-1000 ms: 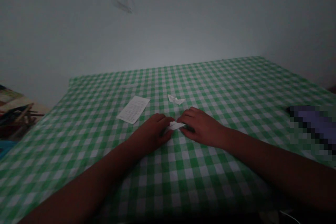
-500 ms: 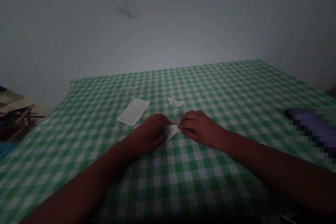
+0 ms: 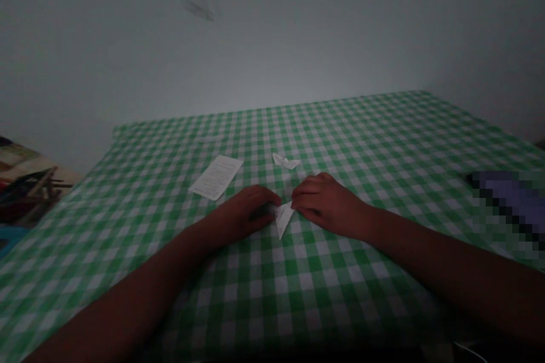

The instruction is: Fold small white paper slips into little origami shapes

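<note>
Your right hand [image 3: 326, 202] pinches the paper [image 3: 284, 219]; your left hand [image 3: 251, 208] touches it, grip unclear. It's nearer you than the sheet [image 3: 217, 177], and rightward. You seem mid-fold; the next move calls for aligned edges.

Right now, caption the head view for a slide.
Left hand and right hand hold a small folded paper on a checked tablecloth, a printed sheet lying nearby.

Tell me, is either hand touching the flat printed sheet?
No, the left hand and right hand are at the folded paper; the printed sheet lies apart.
</note>
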Demonstrator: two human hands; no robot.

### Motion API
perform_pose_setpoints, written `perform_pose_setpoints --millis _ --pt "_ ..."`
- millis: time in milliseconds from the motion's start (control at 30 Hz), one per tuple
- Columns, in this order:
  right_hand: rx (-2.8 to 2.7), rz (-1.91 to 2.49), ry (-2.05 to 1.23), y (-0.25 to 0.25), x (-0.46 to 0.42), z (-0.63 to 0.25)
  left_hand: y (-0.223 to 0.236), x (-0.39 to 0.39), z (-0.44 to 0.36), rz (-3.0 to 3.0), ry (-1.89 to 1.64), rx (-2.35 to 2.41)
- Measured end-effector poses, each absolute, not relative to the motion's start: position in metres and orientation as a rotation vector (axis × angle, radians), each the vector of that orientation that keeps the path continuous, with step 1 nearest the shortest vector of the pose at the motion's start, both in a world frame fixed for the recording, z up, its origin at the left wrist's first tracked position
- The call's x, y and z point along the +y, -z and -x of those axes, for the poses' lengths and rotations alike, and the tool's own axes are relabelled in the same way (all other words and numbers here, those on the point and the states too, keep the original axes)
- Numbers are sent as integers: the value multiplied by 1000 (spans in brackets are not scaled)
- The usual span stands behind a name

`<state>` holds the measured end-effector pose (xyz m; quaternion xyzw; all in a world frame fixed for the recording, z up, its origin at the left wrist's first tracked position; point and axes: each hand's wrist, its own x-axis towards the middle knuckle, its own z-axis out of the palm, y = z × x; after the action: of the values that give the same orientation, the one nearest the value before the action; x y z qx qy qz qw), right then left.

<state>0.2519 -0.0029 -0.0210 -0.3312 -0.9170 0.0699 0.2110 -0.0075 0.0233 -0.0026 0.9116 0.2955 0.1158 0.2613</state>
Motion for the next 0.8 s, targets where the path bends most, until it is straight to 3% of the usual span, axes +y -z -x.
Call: perform_pose_setpoints --millis 567,800 --pt "-2434 1187 -368 11 -21 -243 -1 16 1 -2784 -218 752" --pt "-2474 1290 -286 9 -39 -230 5 15 0 -2801 -272 752"
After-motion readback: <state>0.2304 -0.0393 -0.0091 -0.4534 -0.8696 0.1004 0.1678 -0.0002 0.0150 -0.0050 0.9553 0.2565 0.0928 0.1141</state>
